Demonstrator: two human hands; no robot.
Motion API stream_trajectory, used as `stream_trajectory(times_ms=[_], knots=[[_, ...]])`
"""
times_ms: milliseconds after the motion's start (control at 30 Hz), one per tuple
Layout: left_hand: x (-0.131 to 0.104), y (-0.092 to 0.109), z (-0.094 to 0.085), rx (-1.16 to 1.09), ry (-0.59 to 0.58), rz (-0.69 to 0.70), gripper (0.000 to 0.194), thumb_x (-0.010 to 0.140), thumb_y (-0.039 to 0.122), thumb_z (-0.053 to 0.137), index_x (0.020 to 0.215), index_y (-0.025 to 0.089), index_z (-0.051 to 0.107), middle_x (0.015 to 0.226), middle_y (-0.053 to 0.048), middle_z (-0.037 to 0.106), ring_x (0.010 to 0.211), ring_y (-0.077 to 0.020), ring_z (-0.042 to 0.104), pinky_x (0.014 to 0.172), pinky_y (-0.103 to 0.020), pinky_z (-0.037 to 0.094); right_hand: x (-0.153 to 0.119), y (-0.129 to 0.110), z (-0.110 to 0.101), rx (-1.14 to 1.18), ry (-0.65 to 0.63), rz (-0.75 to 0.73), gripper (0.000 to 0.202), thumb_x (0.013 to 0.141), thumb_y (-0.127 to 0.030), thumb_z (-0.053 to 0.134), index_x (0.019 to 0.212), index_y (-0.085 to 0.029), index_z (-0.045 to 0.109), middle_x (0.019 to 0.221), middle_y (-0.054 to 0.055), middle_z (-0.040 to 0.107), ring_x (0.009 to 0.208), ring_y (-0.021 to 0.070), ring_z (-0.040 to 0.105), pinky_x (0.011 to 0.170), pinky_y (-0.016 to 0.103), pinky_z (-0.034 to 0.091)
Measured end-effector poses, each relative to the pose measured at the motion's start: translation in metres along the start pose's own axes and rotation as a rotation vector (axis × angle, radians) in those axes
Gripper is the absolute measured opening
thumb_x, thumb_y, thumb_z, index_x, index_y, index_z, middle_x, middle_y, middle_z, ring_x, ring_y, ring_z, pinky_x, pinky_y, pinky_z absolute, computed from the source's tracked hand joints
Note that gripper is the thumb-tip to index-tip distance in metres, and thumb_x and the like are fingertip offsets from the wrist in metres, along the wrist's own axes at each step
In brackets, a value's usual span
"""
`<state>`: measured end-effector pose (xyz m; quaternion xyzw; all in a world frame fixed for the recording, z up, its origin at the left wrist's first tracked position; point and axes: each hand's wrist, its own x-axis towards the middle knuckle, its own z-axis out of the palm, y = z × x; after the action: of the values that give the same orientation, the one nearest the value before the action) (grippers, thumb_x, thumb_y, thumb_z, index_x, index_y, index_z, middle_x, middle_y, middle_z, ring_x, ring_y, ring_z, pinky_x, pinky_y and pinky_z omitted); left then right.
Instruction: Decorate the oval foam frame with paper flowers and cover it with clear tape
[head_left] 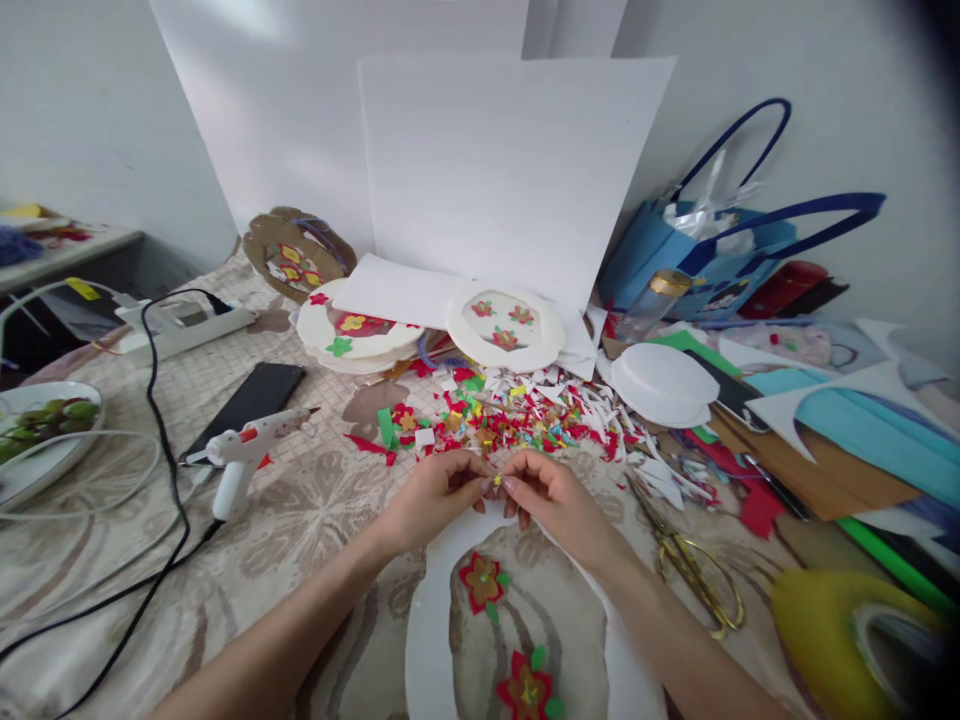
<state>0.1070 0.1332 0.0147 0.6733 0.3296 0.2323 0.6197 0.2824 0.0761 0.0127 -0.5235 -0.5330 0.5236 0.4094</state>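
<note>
My left hand (454,492) and my right hand (541,490) meet at the centre, fingertips pinched together on a tiny yellow paper piece (496,481). Just beneath them lies a white scalloped paper frame (429,620) with a clear middle. Red and brown paper flowers with green leaves sit in it: one flower (482,582) at the upper left and another flower (526,688) lower down. My wrists and forearms cover part of the frame's rim. Beyond my fingertips spreads a heap of red, white and green paper scraps (517,420).
A white glue gun (244,455) with its cord and a black phone (247,405) lie left. Gold-handled scissors (694,570) and a yellow tape roll (847,640) are right. Finished-looking flower frames (544,345) stand behind the scraps, near a blue bag (675,250) and a jar (654,305).
</note>
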Motion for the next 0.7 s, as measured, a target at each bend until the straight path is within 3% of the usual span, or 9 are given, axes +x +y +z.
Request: stream_trajectory(times_ms=[267,500,700], knots=[[0.0,-0.0007,0.0004,-0.008,-0.007,0.008,0.012,0.081,0.025,0.058,0.08,0.014,0.064,0.071,-0.002,0.063,0.065,-0.0119,0.057,0.061,-0.023,0.044,-0.0004,0.0016,0.0012,0.027,-0.011,0.028,0.015,0.087,-0.033,0.051,0.081,-0.02,0.053,0.067,-0.003,0.054,0.059,0.0102,0.054,0.052,0.023,0.041],[0.0014,-0.0006,-0.0027,-0.08,-0.04,-0.054,0.02,0.081,0.034,0.059,0.08,0.014,0.063,0.067,-0.001,0.061,0.059,-0.0106,0.054,0.057,-0.022,0.043,-0.0019,0.0016,-0.001,0.049,-0.045,-0.007,0.02,0.087,-0.03,0.05,0.106,-0.022,0.051,0.083,0.0,0.059,0.068,0.0114,0.057,0.059,0.025,0.045],[0.001,0.0007,-0.0033,-0.074,-0.062,-0.071,0.021,0.082,0.035,0.058,0.08,0.014,0.062,0.066,-0.001,0.061,0.057,-0.0095,0.052,0.056,-0.021,0.041,-0.0008,0.0054,-0.0033,0.037,-0.061,-0.065,0.011,0.086,-0.025,0.052,0.096,-0.022,0.055,0.081,-0.001,0.059,0.07,0.0118,0.056,0.065,0.026,0.045]])
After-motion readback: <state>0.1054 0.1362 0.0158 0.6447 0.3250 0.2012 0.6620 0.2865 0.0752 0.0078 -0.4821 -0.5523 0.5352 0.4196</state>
